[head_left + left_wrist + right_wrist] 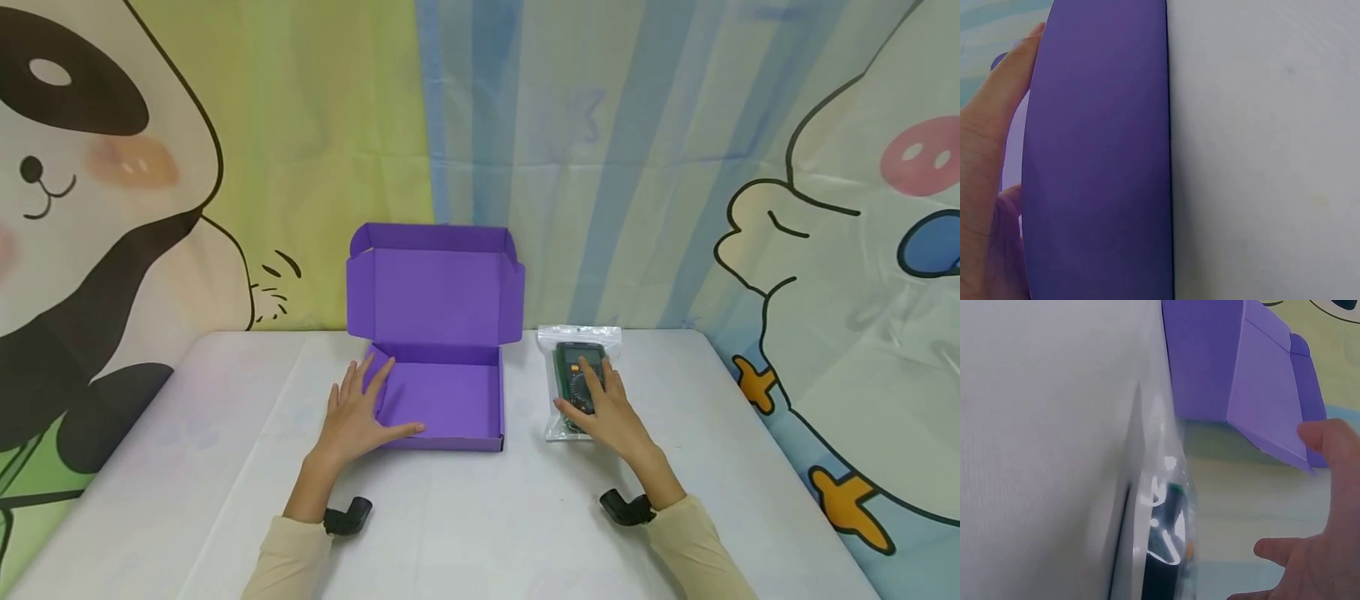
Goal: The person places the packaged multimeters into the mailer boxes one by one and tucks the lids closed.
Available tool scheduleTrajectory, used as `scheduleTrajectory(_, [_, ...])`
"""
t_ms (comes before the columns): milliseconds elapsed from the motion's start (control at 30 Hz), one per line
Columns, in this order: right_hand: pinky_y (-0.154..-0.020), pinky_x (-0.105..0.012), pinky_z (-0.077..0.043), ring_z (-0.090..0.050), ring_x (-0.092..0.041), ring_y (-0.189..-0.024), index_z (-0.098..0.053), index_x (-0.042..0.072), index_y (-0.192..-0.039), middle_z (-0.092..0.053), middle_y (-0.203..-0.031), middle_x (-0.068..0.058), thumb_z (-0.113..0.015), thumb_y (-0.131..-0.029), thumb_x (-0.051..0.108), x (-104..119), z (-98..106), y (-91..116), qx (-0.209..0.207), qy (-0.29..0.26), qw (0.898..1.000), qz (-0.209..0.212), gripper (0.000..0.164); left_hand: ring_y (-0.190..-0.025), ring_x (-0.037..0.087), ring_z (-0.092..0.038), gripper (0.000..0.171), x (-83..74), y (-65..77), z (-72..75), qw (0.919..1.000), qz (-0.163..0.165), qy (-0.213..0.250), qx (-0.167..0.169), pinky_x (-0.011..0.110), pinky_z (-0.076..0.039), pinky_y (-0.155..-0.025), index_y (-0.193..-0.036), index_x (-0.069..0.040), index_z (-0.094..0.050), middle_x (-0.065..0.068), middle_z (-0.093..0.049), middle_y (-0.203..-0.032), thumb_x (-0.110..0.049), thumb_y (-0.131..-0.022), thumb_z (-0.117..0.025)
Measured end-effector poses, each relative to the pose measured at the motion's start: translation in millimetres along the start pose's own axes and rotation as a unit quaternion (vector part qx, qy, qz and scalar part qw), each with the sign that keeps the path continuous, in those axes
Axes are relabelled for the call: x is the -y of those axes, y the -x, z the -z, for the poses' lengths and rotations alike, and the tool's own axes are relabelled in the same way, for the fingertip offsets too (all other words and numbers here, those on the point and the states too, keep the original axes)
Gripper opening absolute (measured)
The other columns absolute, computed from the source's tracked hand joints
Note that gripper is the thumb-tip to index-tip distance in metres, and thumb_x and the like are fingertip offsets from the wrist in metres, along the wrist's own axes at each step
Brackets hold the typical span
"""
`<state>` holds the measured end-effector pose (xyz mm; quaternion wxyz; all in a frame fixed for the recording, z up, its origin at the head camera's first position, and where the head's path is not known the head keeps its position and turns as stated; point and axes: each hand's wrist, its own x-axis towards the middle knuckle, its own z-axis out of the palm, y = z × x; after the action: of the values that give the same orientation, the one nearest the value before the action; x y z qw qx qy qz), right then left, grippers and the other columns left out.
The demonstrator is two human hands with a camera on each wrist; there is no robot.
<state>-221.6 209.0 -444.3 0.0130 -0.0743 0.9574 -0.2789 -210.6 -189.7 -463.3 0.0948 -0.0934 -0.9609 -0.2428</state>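
Currently: left hand (360,422) at purple box (446,404), right hand (613,418) over bagged multimeter (570,369).
Left hand spread, thumb well out from fingers, at the box's 9 o'clock side; contact cannot be told. Box uncovered, lid (437,296) raised at 12 o'clock. Multimeter in clear bag (580,335), face up on white desk (465,525), at the box's 3 o'clock. Right hand, fingers splayed, extends across it from 5 o'clock; touch uncertain.

Purple box (442,404) open, lid (437,287) upright; dark multimeter (574,385) in clear bag (580,334), lying right of box.
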Motion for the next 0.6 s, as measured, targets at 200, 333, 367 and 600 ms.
scheduleTrajectory(200, [-0.111, -0.071, -0.013, -0.007, -0.055, -0.142, -0.017, 0.009, -0.157, -0.002, -0.158, -0.033, -0.054, -0.091, 0.061, 4.4, -7.1, -6.3, -0.013, 0.011, 1.000, 0.010, 0.092, -0.145, 0.047, -0.010, 0.121, 2.7, 2.3, 1.1, 0.9999, 0.007, 0.001, 0.008, 0.068, -0.013, -0.113, -0.154, -0.016, -0.031, 0.020, -0.011, -0.161, -0.074, -0.058, -0.077])
scheduleTrajectory(333, [-0.107, -0.077, -0.012, -0.003, -0.054, -0.143, -0.017, 0.010, -0.156, -0.001, -0.158, -0.032, -0.053, -0.090, 0.063, 6.4, -11.0, -12.8, -0.014, -0.001, 1.000, -0.021, 0.092, -0.143, 0.050, -0.017, 0.121, 3.2, 4.2, 2.1, 0.9997, 0.010, 0.011, 0.021, 0.068, -0.023, -0.110, -0.152, -0.011, -0.035, 0.025, -0.008, -0.160, -0.073, -0.057, -0.078])
scheduleTrajectory(367, [-0.105, -0.078, -0.014, -0.003, -0.053, -0.144, -0.017, 0.010, -0.156, -0.001, -0.157, -0.033, -0.053, -0.090, 0.063, 6.7, -12.0, -14.7, -0.017, -0.004, 0.999, -0.032, 0.092, -0.141, 0.051, -0.021, 0.121, 3.4, 4.5, 2.3, 0.9995, 0.011, 0.015, 0.024, 0.068, -0.027, -0.108, -0.151, -0.010, -0.036, 0.025, -0.007, -0.160, -0.073, -0.057, -0.078])
scheduleTrajectory(600, [-0.103, -0.074, -0.027, -0.015, -0.052, -0.142, -0.020, 0.002, -0.153, -0.006, -0.154, -0.038, -0.057, -0.088, 0.061, 3.7, -19.8, -26.7, -0.050, -0.026, 0.994, -0.097, 0.096, -0.135, 0.052, -0.034, 0.121, 6.1, 7.3, 2.2, 0.9971, 0.042, 0.043, 0.047, 0.064, -0.047, -0.091, -0.152, -0.012, -0.035, 0.019, -0.003, -0.163, -0.075, -0.058, -0.077])
